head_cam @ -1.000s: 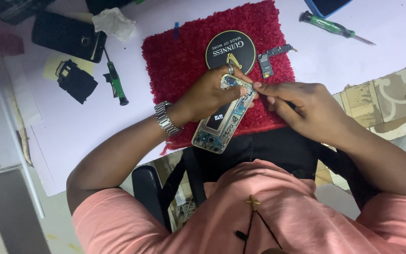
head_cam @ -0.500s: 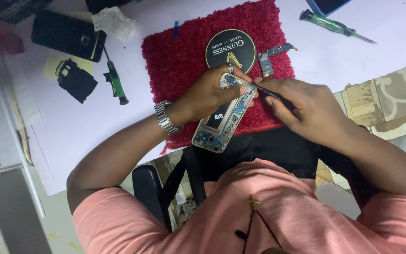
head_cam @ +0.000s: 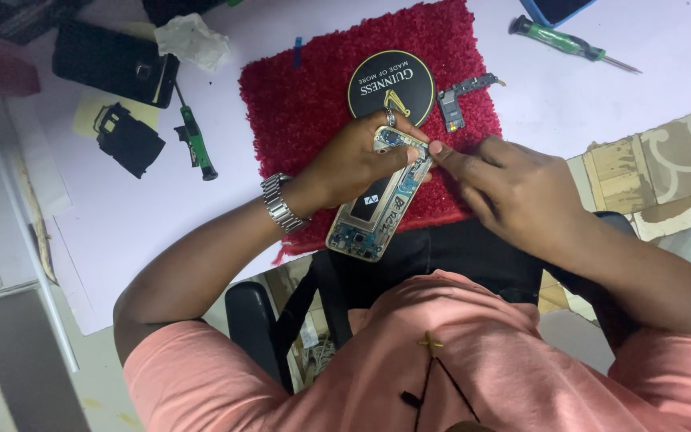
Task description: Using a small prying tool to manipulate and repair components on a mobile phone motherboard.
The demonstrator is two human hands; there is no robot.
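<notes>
Thin tool gone from right hand; bare fingertips now at the phone's top edge.

Left hand grips the opened phone near its upper end, fingers curled around it, over the red mat on the tabletop. Right hand fingers are narrowed to a pinch at the frame corner; whether they hold a small part, cannot tell. Work reads as shifted from prying to handling by touch.

opened phone on mat, perhaps overhanging
</notes>
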